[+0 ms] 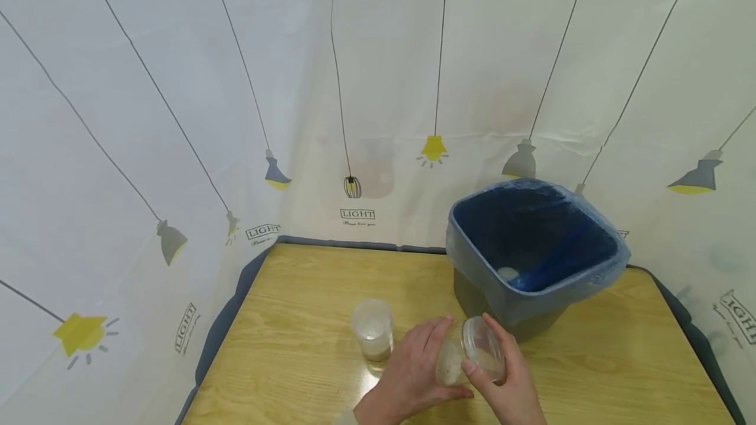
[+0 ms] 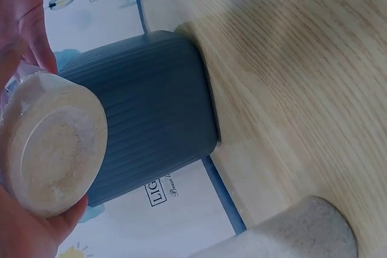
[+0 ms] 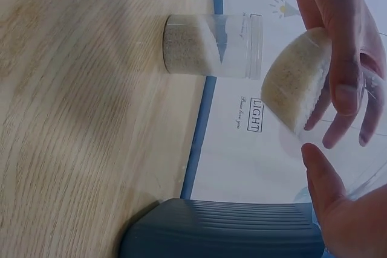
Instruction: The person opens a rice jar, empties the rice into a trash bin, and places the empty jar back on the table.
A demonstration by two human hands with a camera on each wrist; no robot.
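Note:
A clear plastic jar (image 1: 451, 361) with pale, rice-like grains in it is held tilted above the table, its lid end toward the right. My left hand (image 1: 413, 366) grips the jar's body, with the fingers wrapped round its side. At the other end, my right hand (image 1: 512, 382) holds the lid (image 1: 485, 348) between thumb and fingers. The left wrist view shows the jar's round base (image 2: 55, 149), with grains lying against it. Left of my hands, a second clear jar (image 1: 373, 330) stands upright, partly filled with similar grains (image 3: 188, 43).
A dark ribbed waste bin (image 2: 148, 98) stands on the table beyond my right hand, lined with a blue plastic bag (image 1: 537, 241). Something small and whitish (image 1: 508, 274) lies inside it. A lamp-printed cloth (image 1: 378, 84) hangs behind the wooden table (image 1: 313, 281) and at its sides.

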